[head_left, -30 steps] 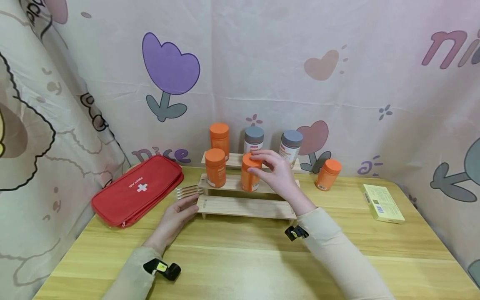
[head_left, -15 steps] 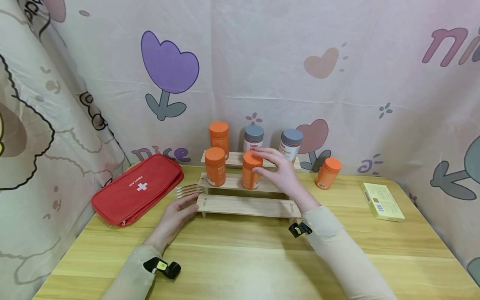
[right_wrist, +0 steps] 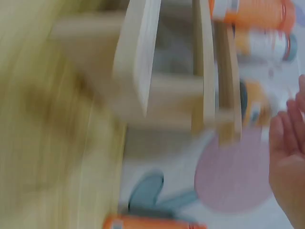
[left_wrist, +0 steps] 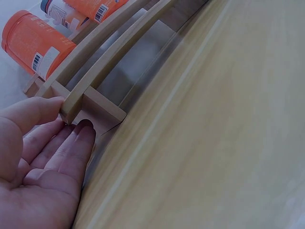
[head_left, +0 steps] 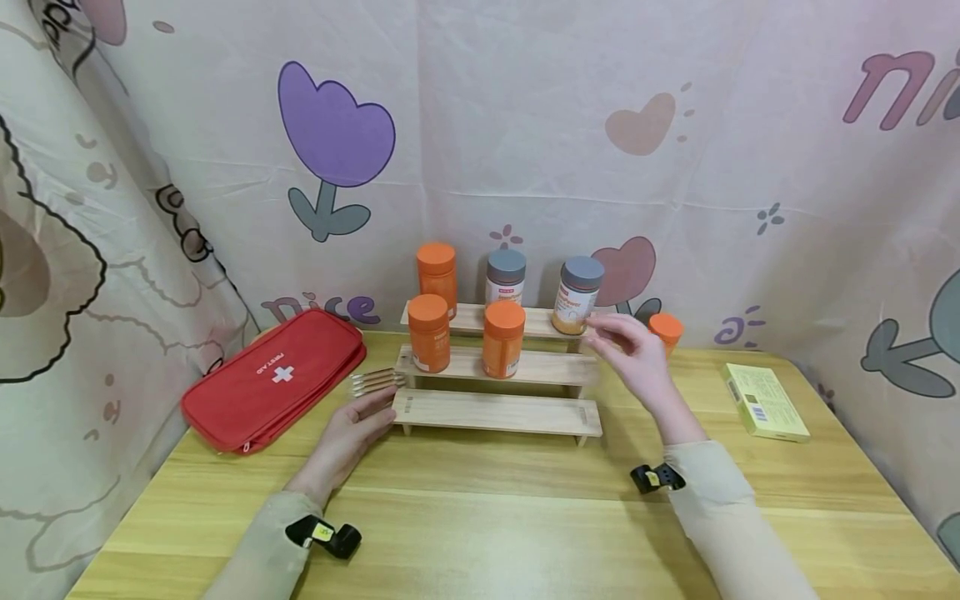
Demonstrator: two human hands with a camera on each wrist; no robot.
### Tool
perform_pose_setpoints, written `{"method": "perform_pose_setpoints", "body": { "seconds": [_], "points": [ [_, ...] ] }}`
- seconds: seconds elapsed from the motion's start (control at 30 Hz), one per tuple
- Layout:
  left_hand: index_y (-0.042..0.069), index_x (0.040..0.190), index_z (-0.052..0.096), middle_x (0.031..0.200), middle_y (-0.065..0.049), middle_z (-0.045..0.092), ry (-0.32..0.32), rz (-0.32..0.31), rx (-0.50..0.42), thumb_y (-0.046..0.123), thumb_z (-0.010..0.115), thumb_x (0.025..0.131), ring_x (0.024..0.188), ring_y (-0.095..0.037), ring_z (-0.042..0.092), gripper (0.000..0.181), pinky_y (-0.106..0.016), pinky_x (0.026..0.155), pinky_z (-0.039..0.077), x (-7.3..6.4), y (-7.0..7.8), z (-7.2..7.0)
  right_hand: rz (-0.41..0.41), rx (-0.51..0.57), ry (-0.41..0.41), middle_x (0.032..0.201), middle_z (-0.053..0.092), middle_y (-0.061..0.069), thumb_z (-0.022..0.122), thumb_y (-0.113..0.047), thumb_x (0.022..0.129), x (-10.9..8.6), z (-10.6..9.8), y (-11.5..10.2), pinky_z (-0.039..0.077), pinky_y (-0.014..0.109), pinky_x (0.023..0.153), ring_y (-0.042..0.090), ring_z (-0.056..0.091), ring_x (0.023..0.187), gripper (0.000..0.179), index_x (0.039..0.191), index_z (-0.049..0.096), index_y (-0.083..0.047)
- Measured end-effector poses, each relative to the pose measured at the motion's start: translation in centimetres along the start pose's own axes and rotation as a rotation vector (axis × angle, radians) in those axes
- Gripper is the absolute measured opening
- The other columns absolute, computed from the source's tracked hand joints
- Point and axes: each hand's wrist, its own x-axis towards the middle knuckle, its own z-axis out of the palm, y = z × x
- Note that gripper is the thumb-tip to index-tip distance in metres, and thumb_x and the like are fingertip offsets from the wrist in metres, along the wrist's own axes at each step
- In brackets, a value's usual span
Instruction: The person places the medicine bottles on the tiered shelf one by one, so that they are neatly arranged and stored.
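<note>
A three-tier wooden shelf rack (head_left: 495,412) stands on the table. My left hand (head_left: 348,437) holds the left end of its lowest step, with thumb and fingers about the plank's corner in the left wrist view. On the middle step stand two orange bottles, a left one (head_left: 430,335) and a right one (head_left: 502,340). The top step bears another orange bottle (head_left: 437,277) and two grey-capped bottles, one in the middle (head_left: 506,279) and one at the right (head_left: 577,300). My right hand (head_left: 637,362), fingers loosely extended and holding nothing, is by the rack's right end.
A loose orange bottle (head_left: 665,329) stands on the table, partly hidden behind my right hand. Farther right lies a pale yellow box (head_left: 765,403). At left are a red first-aid pouch (head_left: 277,379) and a bundle of cotton swabs (head_left: 377,382). A printed curtain hangs behind.
My right hand has let go of the right orange bottle on the middle step and moved right, toward the loose bottle. The left hand has stayed at the rack's end.
</note>
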Motion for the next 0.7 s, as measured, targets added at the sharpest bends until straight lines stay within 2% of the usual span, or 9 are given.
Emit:
{"method": "perform_pose_setpoints", "body": {
  "seconds": [0.13,0.23,0.33,0.47,0.57,0.7],
  "points": [
    [-0.003,0.144,0.037,0.145,-0.021,0.036,-0.001,-0.006,0.007,0.009,0.060,0.094,0.112,-0.007,0.054,0.056,-0.023,0.095,0.045,0.0,0.1,0.0,0.036,-0.073,0.022,0.107,0.058,0.023,0.068,0.007,0.084,-0.2,-2.9,2.0,0.050,0.016,0.082,0.011,0.060,0.095,0.026,0.109,0.064,0.012],
    [-0.003,0.144,0.037,0.146,-0.020,0.036,-0.003,-0.010,0.010,0.009,0.060,0.094,0.113,-0.007,0.054,0.056,-0.023,0.095,0.045,0.1,0.1,0.0,0.080,-0.141,0.042,0.109,0.059,0.016,0.069,0.001,0.085,-0.1,-4.9,4.0,0.048,0.013,0.084,0.011,0.059,0.097,0.028,0.112,0.065,0.007],
    [-0.002,0.144,0.037,0.146,-0.020,0.036,-0.003,-0.015,0.008,0.010,0.060,0.094,0.113,-0.007,0.054,0.056,-0.023,0.095,0.045,0.1,0.1,0.0,0.132,-0.260,0.067,0.112,0.060,0.013,0.071,-0.010,0.087,0.0,-6.6,5.3,0.046,0.014,0.088,0.016,0.058,0.102,0.031,0.115,0.066,0.002],
    [-0.001,0.144,0.038,0.146,-0.019,0.036,0.001,-0.021,0.012,0.011,0.061,0.094,0.113,-0.006,0.053,0.056,-0.022,0.095,0.045,0.0,0.0,0.0,0.215,-0.390,0.096,0.119,0.058,0.016,0.070,-0.018,0.088,0.0,-7.9,6.4,0.047,0.030,0.094,0.028,0.056,0.108,0.039,0.121,0.062,0.001],
    [-0.001,0.144,0.038,0.146,-0.019,0.036,0.000,-0.019,0.015,0.011,0.061,0.094,0.114,-0.007,0.053,0.056,-0.022,0.095,0.044,0.0,0.0,0.0,0.280,-0.403,0.130,0.126,0.053,0.019,0.069,-0.018,0.090,0.0,-8.4,7.0,0.043,0.046,0.098,0.034,0.050,0.115,0.045,0.127,0.057,0.003],
    [-0.001,0.144,0.038,0.146,-0.019,0.036,-0.002,-0.014,0.017,0.011,0.061,0.094,0.114,-0.007,0.053,0.057,-0.023,0.096,0.044,-0.1,-0.1,0.0,0.386,-0.392,0.157,0.136,0.042,0.024,0.067,-0.023,0.091,-0.2,-8.7,7.6,0.038,0.052,0.102,0.039,0.041,0.124,0.058,0.140,0.045,-0.001]
  ]
}}
